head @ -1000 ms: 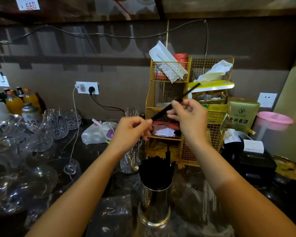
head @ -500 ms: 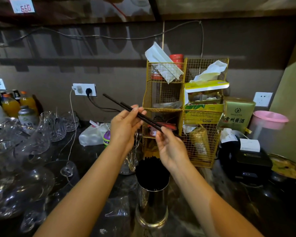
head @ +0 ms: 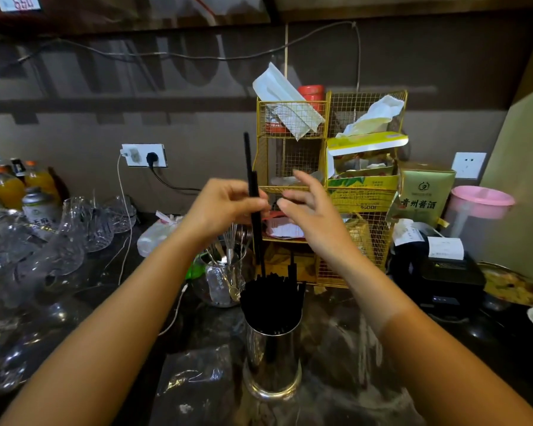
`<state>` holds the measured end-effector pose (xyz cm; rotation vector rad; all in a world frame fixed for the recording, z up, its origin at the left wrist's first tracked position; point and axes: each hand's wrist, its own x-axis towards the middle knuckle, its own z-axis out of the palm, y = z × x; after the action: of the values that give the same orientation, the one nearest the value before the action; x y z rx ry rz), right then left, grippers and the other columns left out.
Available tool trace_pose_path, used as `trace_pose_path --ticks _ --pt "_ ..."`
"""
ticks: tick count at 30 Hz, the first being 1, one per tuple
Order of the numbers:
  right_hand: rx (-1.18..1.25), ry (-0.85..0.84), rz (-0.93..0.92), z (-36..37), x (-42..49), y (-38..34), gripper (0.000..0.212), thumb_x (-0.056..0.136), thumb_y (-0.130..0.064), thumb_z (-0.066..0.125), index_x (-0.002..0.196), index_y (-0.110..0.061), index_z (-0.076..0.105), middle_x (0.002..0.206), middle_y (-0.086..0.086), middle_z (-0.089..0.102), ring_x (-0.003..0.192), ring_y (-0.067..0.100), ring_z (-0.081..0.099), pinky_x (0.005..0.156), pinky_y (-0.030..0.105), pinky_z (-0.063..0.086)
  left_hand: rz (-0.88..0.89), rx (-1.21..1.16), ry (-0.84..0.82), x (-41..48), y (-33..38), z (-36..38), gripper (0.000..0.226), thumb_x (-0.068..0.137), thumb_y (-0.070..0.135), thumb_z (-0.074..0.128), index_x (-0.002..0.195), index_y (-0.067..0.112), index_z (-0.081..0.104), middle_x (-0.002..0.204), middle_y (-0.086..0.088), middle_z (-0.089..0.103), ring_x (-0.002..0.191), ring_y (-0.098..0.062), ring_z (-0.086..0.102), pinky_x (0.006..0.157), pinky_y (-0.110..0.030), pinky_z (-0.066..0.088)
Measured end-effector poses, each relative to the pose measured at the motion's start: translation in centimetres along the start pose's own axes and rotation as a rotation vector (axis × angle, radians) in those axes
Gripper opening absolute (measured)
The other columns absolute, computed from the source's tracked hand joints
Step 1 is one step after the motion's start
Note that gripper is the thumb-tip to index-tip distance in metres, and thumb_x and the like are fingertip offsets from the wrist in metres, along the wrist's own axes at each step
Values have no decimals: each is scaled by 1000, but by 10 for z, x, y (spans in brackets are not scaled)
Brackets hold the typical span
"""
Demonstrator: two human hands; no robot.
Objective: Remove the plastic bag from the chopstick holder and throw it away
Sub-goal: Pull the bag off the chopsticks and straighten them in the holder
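A shiny steel chopstick holder (head: 273, 361) stands on the dark counter just in front of me, packed with several black chopsticks (head: 271, 302). My left hand (head: 225, 207) pinches a pair of black chopsticks (head: 253, 192) upright above the holder, their lower tips reaching down to the bundle. My right hand (head: 311, 210) hovers just right of them with fingers spread, holding nothing. Clear crumpled plastic bag (head: 194, 379) lies on the counter left of the holder's base, and more clear film (head: 360, 348) spreads out to its right.
A yellow wire rack (head: 330, 192) full of packets stands behind the holder. A glass jar of spoons and a whisk (head: 225, 278) sits at its left. Glassware (head: 59, 241) and bottles crowd the left side. A black receipt printer (head: 443, 278) and pink-lidded jug (head: 477, 210) are on the right.
The pair of chopsticks has swung from slanted to upright over the holder. My right hand has let go of them and opened; my left hand still holds them.
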<state>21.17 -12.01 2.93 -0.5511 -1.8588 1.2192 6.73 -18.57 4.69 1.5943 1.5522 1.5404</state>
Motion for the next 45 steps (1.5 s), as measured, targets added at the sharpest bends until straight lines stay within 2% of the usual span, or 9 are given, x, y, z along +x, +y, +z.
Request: trace_pose_path --ticks 7,11,16,20,26,33,37,41,45 --pt "-310 -89 -257 18 5 0 60 85 -11 57 138 -26 32 131 13 51 94 23 63 82 32 55 -70 146 -99 -17 -45 19 14 76 3 63 81 16 67 89 -22 70 89 -38 65 85 -49 50" --pt "-398 -49 -252 27 -2 21 49 84 -9 58 130 -21 47 108 19 66 88 31 66 83 47 54 -109 143 -87 -28 -66 29 12 75 -1 63 78 10 65 81 -16 65 83 -33 61 82 -43 49" --pt "-502 -77 -211 36 -18 48 40 85 -8 57 124 -14 53 112 17 66 100 26 63 89 31 48 -143 173 -47 -42 -97 39 15 76 2 64 69 15 64 68 -10 62 62 -4 56 61 -17 44" --pt "-564 -100 -159 41 -29 68 35 89 -11 52 124 -8 54 119 18 63 109 28 59 94 31 45 -81 323 -5 -52 -116 45 10 72 13 69 73 3 67 77 -17 69 77 -27 63 74 -39 46" --pt "-784 -207 -158 49 -41 94 23 87 -5 50 105 3 62 103 23 65 95 37 61 84 48 50 -71 437 98 -60 -124 51 8 72 9 67 74 1 68 84 -8 63 92 -28 55 87 -42 41" --pt "-903 -308 -126 52 -43 98 30 89 -4 42 114 1 57 123 17 58 118 26 51 102 29 36 -95 438 60 -63 -128 49 9 74 6 65 83 5 69 91 -1 59 99 -20 50 91 -36 38" --pt "-794 -219 -78 45 -41 84 27 91 -8 41 107 1 61 112 18 62 105 28 57 95 34 45 -77 421 36 -55 -126 43 10 72 8 68 82 7 69 86 1 59 95 -21 53 90 -36 40" --pt "-651 -19 -93 22 -30 59 29 90 -10 46 115 -5 60 118 13 64 109 22 57 89 19 37 -25 371 -3 -39 -110 40 14 71 13 71 84 8 69 78 7 58 79 -9 54 76 -13 39" --pt "-530 130 -10 -11 -17 51 27 89 -7 48 114 -7 59 106 10 66 93 13 57 78 19 42 -84 389 -87 -19 -96 42 26 75 17 68 100 9 65 95 -2 62 91 -17 58 83 -27 44"
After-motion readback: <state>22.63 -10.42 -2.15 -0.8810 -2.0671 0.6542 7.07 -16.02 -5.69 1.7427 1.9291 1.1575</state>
